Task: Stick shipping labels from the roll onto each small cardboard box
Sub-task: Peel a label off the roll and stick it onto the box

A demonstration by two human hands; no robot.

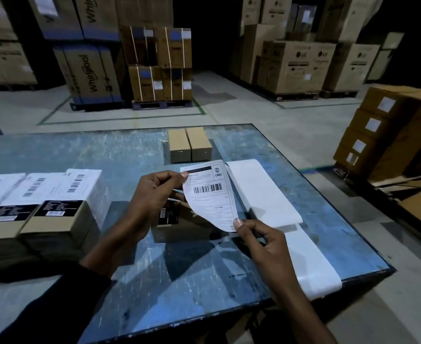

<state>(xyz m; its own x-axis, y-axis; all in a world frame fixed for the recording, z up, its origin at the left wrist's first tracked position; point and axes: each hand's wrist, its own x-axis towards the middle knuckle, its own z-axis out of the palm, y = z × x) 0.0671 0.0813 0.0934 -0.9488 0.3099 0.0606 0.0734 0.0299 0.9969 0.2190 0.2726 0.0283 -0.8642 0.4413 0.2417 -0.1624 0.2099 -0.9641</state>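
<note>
Left hand (154, 192) pinches the label (210, 194) at its top corner, right hand (259, 240) its bottom corner, above a box (179, 219); bare tabletop (192, 269) lies beneath both wrists.

The white shipping label (210, 194) I pinch between my left hand (154, 194) and right hand (261, 242) reads "CRED" beside a shield logo, with a barcode and "Pre-Paid" lower down; its small print is unreadable. The tall brown carton (90, 73) says "Whirlpool" sideways, and the brown cartons (301, 65) far right say "LG"
</note>
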